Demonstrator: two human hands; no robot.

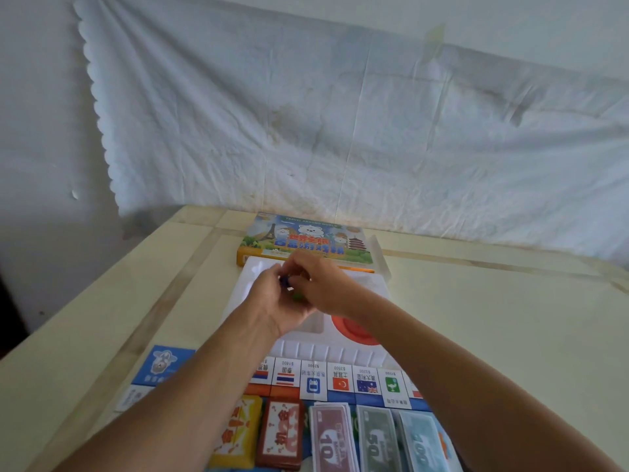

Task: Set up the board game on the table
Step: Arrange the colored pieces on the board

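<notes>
Banknote stacks (372, 437) on flag-printed board (340, 383), left hand (277, 303) pinching blue piece (284, 281)

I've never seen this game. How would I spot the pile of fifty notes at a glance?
Find the game board at the near edge of the table. A row of packs lies side by side on it. The fifties are the grey-green pile, fourth from the left and printed 50, between the maroon 10 pile and the pale blue 100 pile.
</notes>
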